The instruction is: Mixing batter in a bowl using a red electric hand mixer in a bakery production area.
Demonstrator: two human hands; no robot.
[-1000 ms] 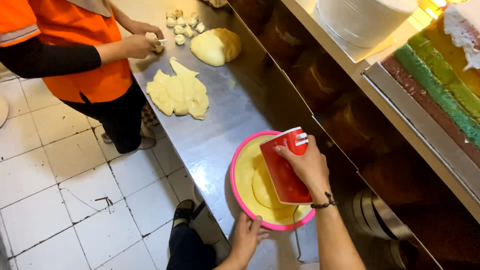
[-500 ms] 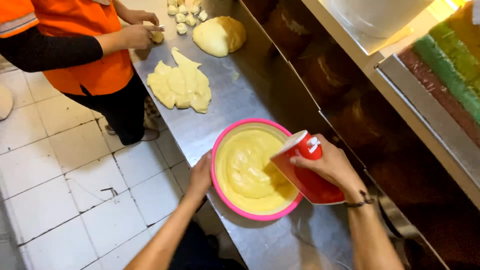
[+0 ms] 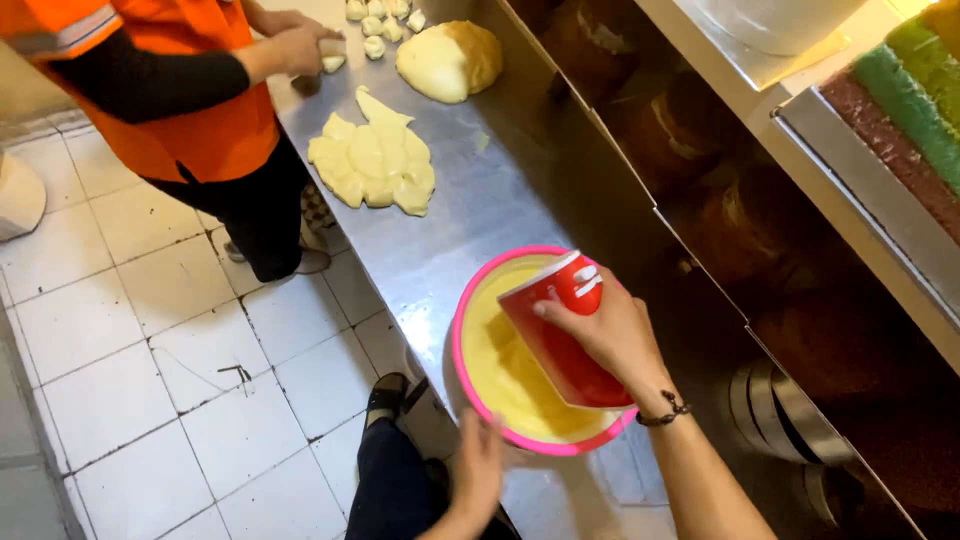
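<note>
With right hand (image 3: 610, 335) wrapped, fingers curled, round red cup (image 3: 560, 335) tipped long-axis down-right over yellow batter in pink bowl (image 3: 470, 300) on steel counter (image 3: 440, 230), left hand (image 3: 478, 468) flat-fingered on near rim.

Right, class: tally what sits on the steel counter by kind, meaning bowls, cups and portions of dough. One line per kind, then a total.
Pink bowl of yellow batter: 1
Red cup, in the right hand: 1
Large dough pieces: 2, the round mound and the flattened piece
Small dough balls in view: about 6
Total: about 10
</note>
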